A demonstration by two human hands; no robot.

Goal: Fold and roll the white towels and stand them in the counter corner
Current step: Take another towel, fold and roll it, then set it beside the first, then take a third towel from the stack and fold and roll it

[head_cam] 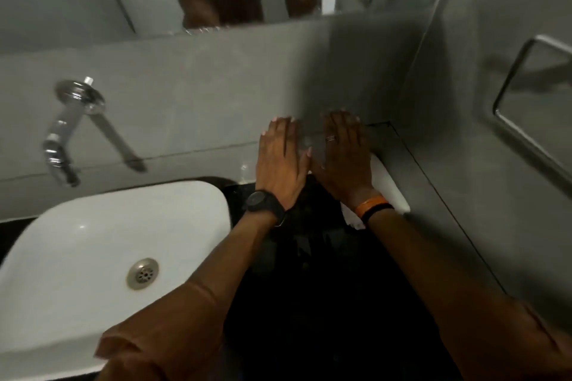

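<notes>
Looking down at a dark counter [309,303] beside a white basin [93,241], with a chrome wall tap [77,130] behind. Left hand [280,161] and right hand [345,158] lie flat, fingers extended, grasping nothing, largely hiding a white towel [388,185] by the grey corner wall [464,164].

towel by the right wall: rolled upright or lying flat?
Lying flat. The white towel lies along the counter under the right hand; folds hidden.

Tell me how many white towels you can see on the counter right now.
1 white towel, lying by the right wall under the right hand, with the left hand beside it. Both hands cover the corner, so more may be hidden.
</notes>
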